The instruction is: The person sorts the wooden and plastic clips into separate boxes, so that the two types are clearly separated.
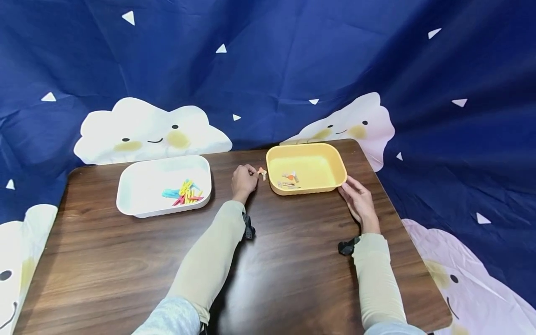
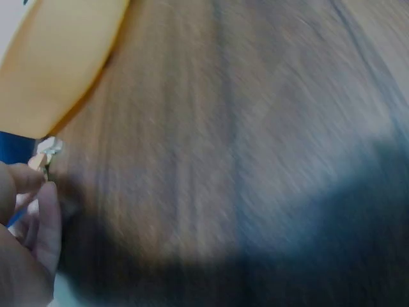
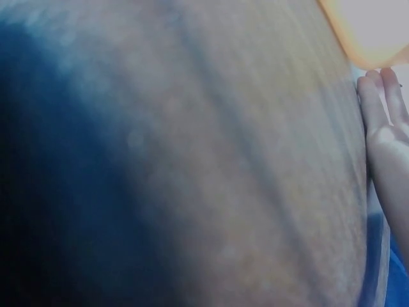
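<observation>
My left hand (image 1: pixel 244 180) pinches a small decorated clothespin (image 1: pixel 261 171) with orange and white parts, just left of the yellow bin (image 1: pixel 335 174). In the left wrist view, the clothespin's white piece (image 2: pixel 50 146) sticks out past the thumb and fingertip, close to the bin's wall. My right hand (image 1: pixel 358 200) touches the bin's near right corner, its fingers extended, as the right wrist view also shows. Inside the bin lie several small wooden clothespins (image 1: pixel 288 185), some with orange or white decorations.
A white bin (image 1: pixel 125 190) stands to the left on the brown wooden table (image 1: pixel 104 256), holding several blue, yellow and red clothespins (image 1: pixel 186 191). Behind the table hangs a dark blue cloth (image 1: pixel 251 70) with cloud prints.
</observation>
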Demonstrator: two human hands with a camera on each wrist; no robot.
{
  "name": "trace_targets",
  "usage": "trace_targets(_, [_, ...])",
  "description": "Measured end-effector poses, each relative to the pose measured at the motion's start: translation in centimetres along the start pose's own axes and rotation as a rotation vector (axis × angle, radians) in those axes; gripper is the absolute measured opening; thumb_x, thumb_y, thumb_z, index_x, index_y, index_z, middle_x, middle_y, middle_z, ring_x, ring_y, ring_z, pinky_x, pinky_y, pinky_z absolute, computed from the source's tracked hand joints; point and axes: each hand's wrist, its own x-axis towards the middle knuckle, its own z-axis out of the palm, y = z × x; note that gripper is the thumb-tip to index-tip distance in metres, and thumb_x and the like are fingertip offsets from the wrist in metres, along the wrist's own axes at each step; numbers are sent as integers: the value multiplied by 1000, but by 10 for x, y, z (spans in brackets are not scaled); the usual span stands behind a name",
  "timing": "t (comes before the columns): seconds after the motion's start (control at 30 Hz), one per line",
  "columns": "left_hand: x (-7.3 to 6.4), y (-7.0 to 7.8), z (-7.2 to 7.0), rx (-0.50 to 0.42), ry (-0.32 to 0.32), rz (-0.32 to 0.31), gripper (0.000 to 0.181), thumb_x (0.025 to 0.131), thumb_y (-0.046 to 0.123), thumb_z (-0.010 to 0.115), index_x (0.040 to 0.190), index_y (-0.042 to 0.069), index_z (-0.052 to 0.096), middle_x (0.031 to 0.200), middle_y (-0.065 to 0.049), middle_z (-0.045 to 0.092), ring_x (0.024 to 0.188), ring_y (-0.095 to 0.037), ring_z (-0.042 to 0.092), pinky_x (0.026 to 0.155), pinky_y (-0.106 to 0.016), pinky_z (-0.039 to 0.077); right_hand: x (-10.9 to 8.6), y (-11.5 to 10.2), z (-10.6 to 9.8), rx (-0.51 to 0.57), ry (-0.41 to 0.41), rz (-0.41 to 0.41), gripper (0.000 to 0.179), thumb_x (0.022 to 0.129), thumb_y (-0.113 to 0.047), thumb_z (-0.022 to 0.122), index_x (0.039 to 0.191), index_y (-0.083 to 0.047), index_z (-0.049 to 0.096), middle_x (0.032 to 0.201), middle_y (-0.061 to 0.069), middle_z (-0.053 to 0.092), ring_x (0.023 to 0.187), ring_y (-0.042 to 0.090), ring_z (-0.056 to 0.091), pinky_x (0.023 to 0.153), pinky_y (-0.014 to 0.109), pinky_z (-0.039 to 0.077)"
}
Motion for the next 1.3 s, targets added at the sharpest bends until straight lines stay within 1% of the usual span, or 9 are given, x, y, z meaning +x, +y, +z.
trace_targets(0.13, [-1,1,-2,-4,15,28,4,92,14,69,93,11,72,99,-5,63,95,-28,64,84,-42,51,5,-3,1,0,-18,-2,35,97,9,59,128,-4,70,118,4,70,108,14,68,109,38,39])
trace_targets(0.23, [-3,0,-2,-26,10,30,3,93,13,70,90,12,71,92,-4,66,84,-25,67,82,-39,51,5,-3,1,16,-13,13,35,97,10,59,126,-4,71,117,5,71,106,14,68,108,37,40])
trace_targets(0.4, [-3,-2,-2,-203,-14,35,5,96,11,70,91,9,70,84,-6,71,57,-17,67,60,-31,57,2,-4,-2,5,-13,-3,34,96,8,61,127,-4,70,115,4,71,105,14,69,103,33,46])
trace_targets(0.47, [-2,-3,-2,-288,-27,30,5,94,8,70,89,9,70,84,-6,70,55,-17,66,53,-28,57,2,-5,-2,5,-17,-7,35,97,8,61,128,-3,69,116,5,70,105,14,69,102,32,47])
trace_targets(0.63, [-1,-4,-6,-450,-52,-22,8,89,0,73,84,6,71,81,-8,69,62,-18,67,59,-27,58,2,-5,-2,31,-17,1,37,97,10,59,131,0,67,118,6,70,106,15,68,102,32,46])
trace_targets(0.73, [-3,-5,-9,-504,-55,-43,6,88,-2,74,84,3,73,80,-9,71,66,-18,69,64,-28,58,2,-3,-1,18,-14,2,37,96,9,60,132,-1,66,119,5,70,107,14,68,103,33,45])
trace_targets(0.97, [-6,-8,-16,-431,-21,-16,5,83,3,74,86,6,77,84,-9,74,81,-21,65,76,-31,51,2,0,0,21,-15,-2,37,96,9,62,131,0,66,119,6,70,109,15,67,105,34,44])
trace_targets(1.07, [-8,-9,-18,-434,-11,-11,4,82,5,77,83,9,77,87,-8,74,88,-23,63,81,-32,50,2,0,0,29,-13,-1,36,96,9,61,131,0,67,119,6,70,109,15,67,103,33,46])
trace_targets(1.3, [-10,-6,-28,-506,7,1,5,80,6,81,82,7,76,79,-5,72,72,-16,62,70,-28,50,2,-1,-1,23,-11,-2,35,96,9,60,130,-1,67,117,6,70,108,15,68,101,32,48])
